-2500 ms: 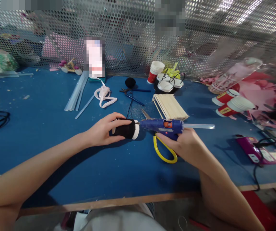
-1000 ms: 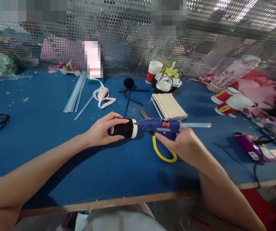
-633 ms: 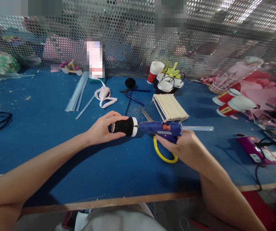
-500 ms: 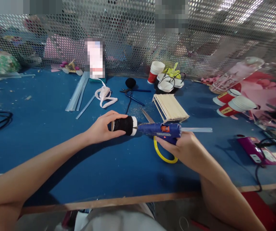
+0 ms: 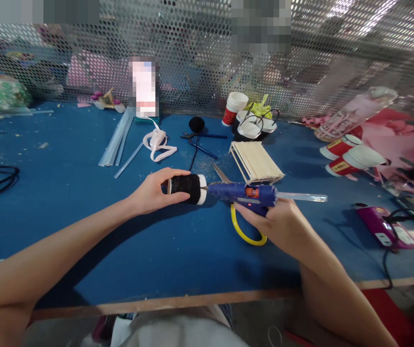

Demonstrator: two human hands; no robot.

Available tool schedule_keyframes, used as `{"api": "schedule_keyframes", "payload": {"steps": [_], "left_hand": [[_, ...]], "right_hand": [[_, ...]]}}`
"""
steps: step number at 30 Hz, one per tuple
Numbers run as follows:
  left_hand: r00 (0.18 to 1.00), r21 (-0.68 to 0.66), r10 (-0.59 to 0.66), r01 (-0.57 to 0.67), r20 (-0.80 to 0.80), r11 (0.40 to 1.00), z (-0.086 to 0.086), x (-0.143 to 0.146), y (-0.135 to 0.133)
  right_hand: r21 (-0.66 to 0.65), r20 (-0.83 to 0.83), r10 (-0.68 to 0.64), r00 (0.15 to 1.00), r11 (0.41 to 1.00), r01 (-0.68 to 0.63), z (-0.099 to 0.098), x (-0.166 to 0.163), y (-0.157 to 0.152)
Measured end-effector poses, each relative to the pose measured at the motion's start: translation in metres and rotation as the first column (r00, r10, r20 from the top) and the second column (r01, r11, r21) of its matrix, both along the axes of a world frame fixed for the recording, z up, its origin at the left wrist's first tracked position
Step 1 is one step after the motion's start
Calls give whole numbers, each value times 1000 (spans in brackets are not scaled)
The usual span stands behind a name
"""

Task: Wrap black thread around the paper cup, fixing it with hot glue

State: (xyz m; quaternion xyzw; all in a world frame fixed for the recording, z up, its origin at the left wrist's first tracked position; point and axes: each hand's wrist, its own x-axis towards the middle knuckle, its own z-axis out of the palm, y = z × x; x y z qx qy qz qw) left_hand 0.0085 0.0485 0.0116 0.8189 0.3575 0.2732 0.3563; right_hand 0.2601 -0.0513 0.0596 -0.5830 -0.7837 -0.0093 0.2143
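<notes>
My left hand is wrapped round a paper cup covered in black yarn, held on its side just above the blue table, its white base facing right. My right hand grips a blue glue gun whose nozzle touches the cup's white base. A clear glue stick juts out of the gun's back. A thin black yarn strand runs from the cup toward a black yarn ball.
Yellow-handled scissors lie under the gun. A stack of wooden sticks, white ribbon, spare glue sticks, red-and-white paper cups, a purple device and a perforated metal screen surround the hands.
The cup has turned slightly in my left hand, and the glue gun's nozzle has stayed at its white base. Both hands shifted only a little.
</notes>
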Motion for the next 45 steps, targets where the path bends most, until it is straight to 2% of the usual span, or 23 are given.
{"api": "schedule_keyframes", "payload": {"steps": [7,18,23,27,32,37,42,45], "left_hand": [[999,-63,23,-21,22,998,-2,0,1],[999,218,-32,29,12,976,3,0,-1],[997,241,-83,79,6,967,3,1,-3],[995,255,-100,98,-4,962,3,0,-5],[989,289,-145,148,-31,946,1,0,-6],[981,335,-186,195,-59,922,0,0,-6],[970,368,-227,245,-91,897,-1,0,-7],[967,381,-231,255,-108,888,-1,0,-7]], "right_hand": [[-20,-41,18,999,1000,-18,-2,1,-1],[-16,-56,-5,998,1000,4,-2,1,2],[-11,-91,-37,995,999,36,-1,1,6],[-73,-143,-89,986,994,79,-2,0,9],[-101,-159,-154,975,985,139,-11,2,12],[-103,-171,-162,972,984,146,-16,3,15],[-210,-220,-186,958,968,140,-11,-1,17],[-309,-330,-260,908,938,156,-5,0,19]]}}
